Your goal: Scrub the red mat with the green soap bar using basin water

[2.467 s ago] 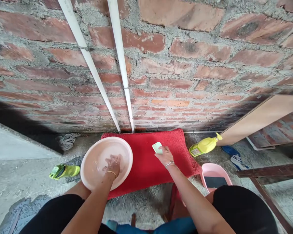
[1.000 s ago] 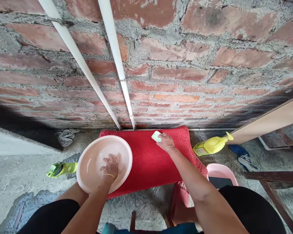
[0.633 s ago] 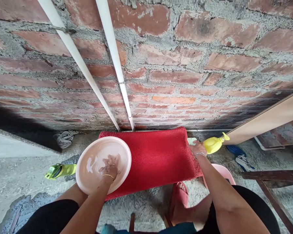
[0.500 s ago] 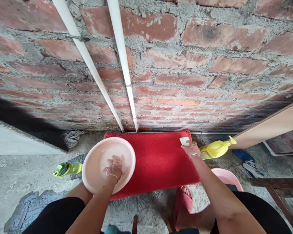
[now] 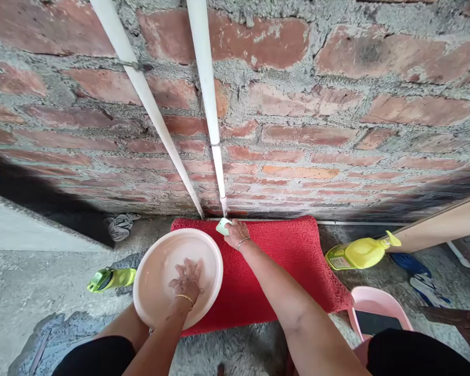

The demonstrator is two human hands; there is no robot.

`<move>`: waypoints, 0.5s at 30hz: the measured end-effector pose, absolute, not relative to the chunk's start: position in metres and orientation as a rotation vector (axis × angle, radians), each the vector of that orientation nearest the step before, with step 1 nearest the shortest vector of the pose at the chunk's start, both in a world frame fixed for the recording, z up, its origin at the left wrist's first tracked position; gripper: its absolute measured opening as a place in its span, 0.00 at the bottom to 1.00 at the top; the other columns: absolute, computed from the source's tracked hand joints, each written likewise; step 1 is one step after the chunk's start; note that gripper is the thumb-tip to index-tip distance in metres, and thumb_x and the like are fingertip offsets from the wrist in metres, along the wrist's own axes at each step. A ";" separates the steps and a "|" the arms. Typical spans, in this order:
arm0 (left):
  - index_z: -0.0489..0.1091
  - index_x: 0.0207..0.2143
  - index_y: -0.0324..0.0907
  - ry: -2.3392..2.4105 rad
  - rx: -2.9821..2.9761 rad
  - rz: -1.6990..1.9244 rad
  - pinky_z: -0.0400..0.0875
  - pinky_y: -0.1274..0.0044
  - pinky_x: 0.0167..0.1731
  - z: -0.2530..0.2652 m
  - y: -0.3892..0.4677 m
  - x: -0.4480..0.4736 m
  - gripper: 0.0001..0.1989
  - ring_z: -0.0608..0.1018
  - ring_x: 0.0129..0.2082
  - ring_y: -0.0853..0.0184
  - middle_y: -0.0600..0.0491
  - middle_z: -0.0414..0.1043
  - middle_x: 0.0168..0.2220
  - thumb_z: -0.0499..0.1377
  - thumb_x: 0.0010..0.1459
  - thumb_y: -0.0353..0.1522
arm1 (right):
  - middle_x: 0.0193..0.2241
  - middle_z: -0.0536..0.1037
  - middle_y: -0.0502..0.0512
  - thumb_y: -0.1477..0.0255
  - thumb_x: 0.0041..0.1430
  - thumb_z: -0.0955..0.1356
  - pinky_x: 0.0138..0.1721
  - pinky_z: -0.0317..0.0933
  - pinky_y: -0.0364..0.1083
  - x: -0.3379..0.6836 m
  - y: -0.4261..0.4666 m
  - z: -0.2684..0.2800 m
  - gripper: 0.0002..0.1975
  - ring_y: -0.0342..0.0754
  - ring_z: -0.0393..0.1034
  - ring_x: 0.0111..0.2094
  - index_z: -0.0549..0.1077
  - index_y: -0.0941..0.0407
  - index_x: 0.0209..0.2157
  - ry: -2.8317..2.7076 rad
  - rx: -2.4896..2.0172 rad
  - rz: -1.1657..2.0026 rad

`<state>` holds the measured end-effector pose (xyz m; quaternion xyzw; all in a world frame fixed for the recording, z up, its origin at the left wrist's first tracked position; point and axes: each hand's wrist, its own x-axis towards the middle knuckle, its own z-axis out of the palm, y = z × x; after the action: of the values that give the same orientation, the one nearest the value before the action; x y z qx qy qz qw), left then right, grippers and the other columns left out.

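Observation:
My left hand (image 5: 187,278) rests with fingers spread in the water of a pale pink basin (image 5: 141,308), which stands on the left end of a red cloth-covered surface (image 5: 266,292). It grasps nothing that I can see. My right hand (image 5: 237,235) reaches to the back edge of the red cover, just right of the basin. Between its thumb and fingers is a small pale green flat piece with rounded corners (image 5: 223,226); its exact kind is unclear. The cover's texture looks like a towel or mat.
A yellow pump bottle (image 5: 362,253) stands to the right, above a pink tub (image 5: 391,296) with something dark inside. Left of the basin is a green bottle (image 5: 112,279). Behind are a brick wall (image 5: 309,133), two white pipes (image 5: 206,78) and a grey rag (image 5: 121,226).
My right hand has swept left along the back of the red cover with the pale green piece, coming close to the basin. My left hand stays in the water. The view has shifted slightly.

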<state>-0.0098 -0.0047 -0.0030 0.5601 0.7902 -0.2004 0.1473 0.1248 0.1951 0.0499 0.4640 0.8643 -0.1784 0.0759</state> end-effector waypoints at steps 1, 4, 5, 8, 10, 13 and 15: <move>0.49 0.62 0.54 2.265 1.612 -0.613 0.70 0.47 0.34 -0.002 -0.004 -0.010 0.42 0.54 0.60 0.30 0.35 0.47 0.65 0.63 0.47 0.37 | 0.47 0.66 0.60 0.65 0.50 0.67 0.46 0.54 0.51 0.130 0.200 0.049 0.21 0.54 0.63 0.46 0.70 0.53 0.48 2.584 1.379 -0.523; 0.43 0.63 0.55 2.235 1.615 -0.790 0.72 0.53 0.36 0.003 -0.003 -0.009 0.41 0.55 0.61 0.34 0.37 0.45 0.66 0.60 0.51 0.37 | 0.47 0.66 0.59 0.64 0.51 0.67 0.46 0.54 0.50 0.160 0.217 0.047 0.21 0.53 0.63 0.45 0.70 0.51 0.48 2.550 1.406 -0.486; 0.42 0.64 0.55 2.230 1.621 -0.833 0.72 0.53 0.36 0.005 -0.002 -0.008 0.40 0.55 0.61 0.35 0.37 0.44 0.66 0.59 0.52 0.37 | 0.46 0.66 0.59 0.64 0.51 0.67 0.45 0.54 0.50 0.175 0.224 0.047 0.21 0.53 0.64 0.45 0.70 0.51 0.48 2.527 1.441 -0.467; 0.40 0.64 0.56 2.213 1.612 -0.885 0.72 0.53 0.37 0.008 -0.001 -0.008 0.40 0.55 0.61 0.35 0.38 0.43 0.66 0.58 0.53 0.37 | 0.46 0.67 0.60 0.63 0.51 0.67 0.45 0.54 0.49 0.229 0.245 0.047 0.21 0.53 0.64 0.45 0.70 0.51 0.48 2.413 1.611 -0.406; 0.40 0.64 0.55 2.203 1.604 -0.877 0.72 0.54 0.37 0.010 0.001 -0.008 0.40 0.55 0.61 0.36 0.38 0.43 0.66 0.58 0.53 0.36 | 0.46 0.67 0.60 0.62 0.51 0.67 0.44 0.55 0.49 0.273 0.257 0.048 0.22 0.54 0.64 0.45 0.70 0.52 0.49 2.294 1.762 -0.401; 0.40 0.64 0.54 2.200 1.594 -0.868 0.72 0.54 0.38 0.011 0.002 -0.008 0.40 0.54 0.61 0.36 0.36 0.43 0.66 0.58 0.54 0.36 | 0.47 0.67 0.60 0.61 0.53 0.66 0.44 0.55 0.48 0.342 0.267 0.051 0.24 0.52 0.65 0.45 0.68 0.53 0.52 2.068 2.044 -0.478; 0.40 0.64 0.54 2.195 1.576 -0.872 0.71 0.54 0.38 0.012 0.002 -0.007 0.40 0.53 0.62 0.36 0.37 0.42 0.66 0.58 0.54 0.35 | 0.48 0.66 0.61 0.59 0.53 0.66 0.45 0.55 0.48 0.382 0.266 0.054 0.26 0.52 0.66 0.45 0.67 0.52 0.53 1.866 2.241 -0.514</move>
<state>-0.0074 0.0024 0.0124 0.5487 0.7643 -0.3037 0.1504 0.3817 0.2665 0.0538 0.7537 0.6276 -0.1730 0.0902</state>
